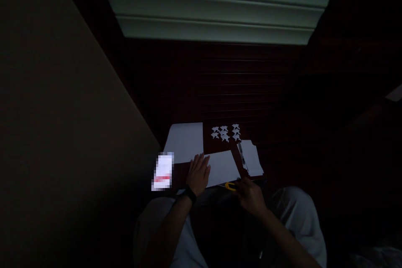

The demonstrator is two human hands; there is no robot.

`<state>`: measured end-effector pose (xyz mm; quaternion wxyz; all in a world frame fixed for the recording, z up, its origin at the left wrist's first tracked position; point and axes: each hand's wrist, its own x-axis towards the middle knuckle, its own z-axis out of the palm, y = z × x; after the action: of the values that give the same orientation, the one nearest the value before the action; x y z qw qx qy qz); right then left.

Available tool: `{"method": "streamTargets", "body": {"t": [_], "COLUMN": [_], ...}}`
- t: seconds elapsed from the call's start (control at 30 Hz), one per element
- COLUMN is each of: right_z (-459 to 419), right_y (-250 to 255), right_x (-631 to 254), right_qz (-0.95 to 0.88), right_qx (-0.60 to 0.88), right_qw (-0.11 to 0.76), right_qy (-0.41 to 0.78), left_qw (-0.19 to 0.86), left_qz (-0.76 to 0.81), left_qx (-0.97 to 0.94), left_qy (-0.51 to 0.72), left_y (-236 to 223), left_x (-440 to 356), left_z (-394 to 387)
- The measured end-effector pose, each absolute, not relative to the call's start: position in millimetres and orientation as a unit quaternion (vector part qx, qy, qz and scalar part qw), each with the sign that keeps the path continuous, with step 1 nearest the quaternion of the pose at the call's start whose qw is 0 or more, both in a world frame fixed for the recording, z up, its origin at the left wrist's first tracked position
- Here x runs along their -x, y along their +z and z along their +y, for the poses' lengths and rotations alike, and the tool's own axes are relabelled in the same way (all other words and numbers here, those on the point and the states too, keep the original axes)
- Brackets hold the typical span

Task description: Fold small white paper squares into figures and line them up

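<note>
My left hand (199, 172) lies flat, fingers stretched out, on the left end of a white sheet of paper (221, 166). A dark band circles that wrist. My right hand (250, 194) is closed around a yellow utility knife (231, 186), whose front end points left along the sheet's near edge. Whether the blade touches the paper I cannot tell. Another white sheet (186, 142) lies beyond my left hand. Several small white star-like paper cutouts (225, 137) sit in groups at the back of the small dark table.
More white paper (251, 159) with cut corners lies at the right, a dark pen-like item (241, 153) along its left edge. A bright pixelated rectangle (163, 171) is at the left. A wall (63, 113) rises on the left; pale slats (216, 12) stand behind. My knees flank the table.
</note>
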<state>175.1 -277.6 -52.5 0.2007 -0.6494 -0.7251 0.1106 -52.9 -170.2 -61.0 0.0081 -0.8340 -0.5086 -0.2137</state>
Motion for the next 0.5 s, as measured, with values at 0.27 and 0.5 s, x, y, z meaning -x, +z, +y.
{"method": "streamTargets", "body": {"t": [0.27,0.5], "right_z": [-273,-270], "right_y": [-47,-41], "right_x": [-166,-163], "right_qz": [-0.734,-0.741], "right_qx": [0.638,0.632], "right_qw": [0.201,0.197], "right_qy": [0.113,0.115], "left_qw": [0.035,0.045], "left_qz": [-0.486,-0.482], "left_qx": [0.857,0.859], "left_qy": [-0.170,-0.169], "left_y": [-61,-61], "left_x": [64,60], "left_z": [-172,-175]}}
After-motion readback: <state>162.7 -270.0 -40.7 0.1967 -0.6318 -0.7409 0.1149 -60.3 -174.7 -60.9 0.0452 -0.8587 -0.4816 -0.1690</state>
